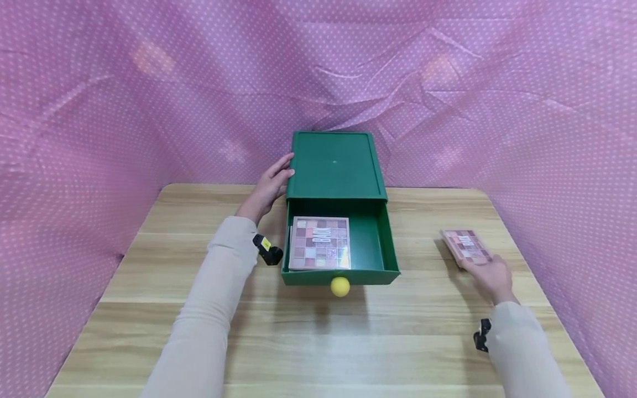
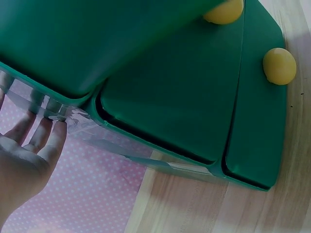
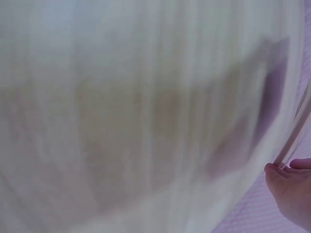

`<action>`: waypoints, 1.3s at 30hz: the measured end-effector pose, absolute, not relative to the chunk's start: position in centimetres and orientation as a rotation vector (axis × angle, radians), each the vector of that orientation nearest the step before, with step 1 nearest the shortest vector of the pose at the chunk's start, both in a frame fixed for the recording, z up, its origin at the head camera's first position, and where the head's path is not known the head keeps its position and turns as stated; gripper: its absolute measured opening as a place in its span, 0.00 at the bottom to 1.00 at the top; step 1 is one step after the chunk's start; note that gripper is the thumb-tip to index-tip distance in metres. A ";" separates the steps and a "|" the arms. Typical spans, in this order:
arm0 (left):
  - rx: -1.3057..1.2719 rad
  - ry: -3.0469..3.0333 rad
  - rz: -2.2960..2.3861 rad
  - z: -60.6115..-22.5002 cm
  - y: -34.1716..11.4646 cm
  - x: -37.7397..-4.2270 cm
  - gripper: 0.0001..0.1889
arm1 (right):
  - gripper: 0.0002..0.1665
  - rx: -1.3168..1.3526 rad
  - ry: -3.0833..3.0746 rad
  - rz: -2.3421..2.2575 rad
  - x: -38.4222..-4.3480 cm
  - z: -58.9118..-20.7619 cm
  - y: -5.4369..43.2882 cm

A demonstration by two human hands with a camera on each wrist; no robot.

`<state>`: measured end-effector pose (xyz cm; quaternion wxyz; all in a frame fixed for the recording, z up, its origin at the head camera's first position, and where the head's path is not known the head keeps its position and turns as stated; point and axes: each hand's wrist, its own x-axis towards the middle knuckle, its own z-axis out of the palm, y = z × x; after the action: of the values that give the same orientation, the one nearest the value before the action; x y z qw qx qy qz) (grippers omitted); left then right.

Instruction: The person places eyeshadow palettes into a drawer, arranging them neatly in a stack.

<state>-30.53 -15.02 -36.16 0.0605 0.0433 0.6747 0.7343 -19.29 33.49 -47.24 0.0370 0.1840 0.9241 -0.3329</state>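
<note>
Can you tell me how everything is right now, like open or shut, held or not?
Green box: upright, steadied by left hand.
Drawer: pulled open.
Palette in drawer: lying flat, untouched.
Second palette: on table, held by right hand.
Yellow knob: untouched.

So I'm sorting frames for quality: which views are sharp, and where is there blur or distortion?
Head view: sharp but wide-angle, table edges splay. Left wrist view: fairly sharp on the green drawer box, dim. Right wrist view: heavily motion-blurred, only right hand fingertips recognisable.
</note>
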 end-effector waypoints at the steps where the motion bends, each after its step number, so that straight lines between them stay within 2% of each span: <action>1: 0.128 2.040 2.222 -36.2 -15.0 -30.5 0.23 | 0.58 0.544 2.846 -1.026 -19.5 -47.0 33.3; 14: 0.132 2.038 2.217 -35.9 -15.0 -30.5 0.24 | 0.62 0.338 2.935 -1.062 -21.1 -42.7 31.1; 20: 0.130 2.034 2.216 -36.0 -15.1 -30.6 0.24 | 0.55 0.243 2.977 -1.088 -21.7 -40.8 30.2; 27: 0.132 2.025 2.193 -35.8 -15.0 -30.4 0.24 | 0.43 0.117 2.961 -1.185 -21.8 -37.8 29.1; 32: 0.135 2.050 2.153 -34.7 -14.8 -29.6 0.25 | 0.49 0.013 2.934 -1.249 -21.5 -35.3 27.9; 34: 0.132 2.055 2.154 -34.6 -14.7 -29.5 0.25 | 0.45 -0.045 2.941 -1.293 -21.5 -34.6 27.3; 39: 0.118 2.057 2.182 -35.8 -15.0 -30.4 0.24 | 0.48 -0.183 2.948 -1.344 -21.2 -32.6 25.8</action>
<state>-30.44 -15.03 -35.82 0.0700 0.0394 0.6837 0.7253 -21.18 25.78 -32.65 -0.0518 -0.0564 0.9072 -0.4136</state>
